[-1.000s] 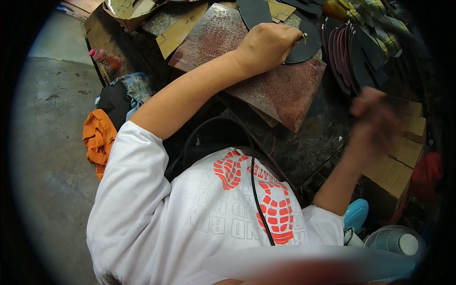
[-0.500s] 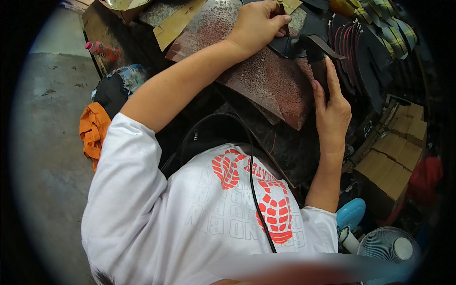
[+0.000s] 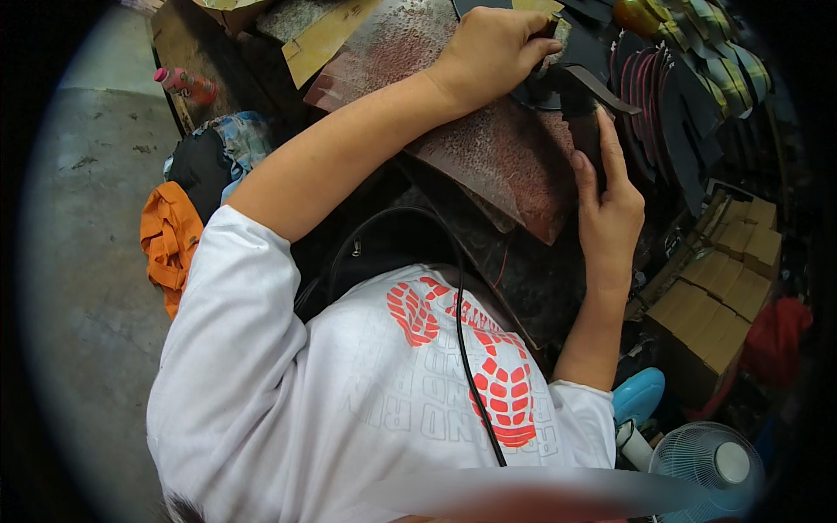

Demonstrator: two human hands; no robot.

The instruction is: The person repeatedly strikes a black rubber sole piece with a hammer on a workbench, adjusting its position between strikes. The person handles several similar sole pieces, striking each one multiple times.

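My left hand reaches to the far end of a rust-red work board and is closed on a black cut sheet piece lying there. A thin black strap sticks out from that piece toward the right. At the board's right edge, my right hand holds a dark flat strip upright, with the fingers stretched along it. The two hands are about a hand's length apart.
Dark sole-shaped pieces stand in a row right of the board. Cardboard boxes are stacked lower right, with a white fan below them. An orange cloth and a pink bottle lie on the left by the concrete floor.
My right hand came up from the lower right to the board's right edge and now holds the dark strip. My left hand stayed on the black piece.
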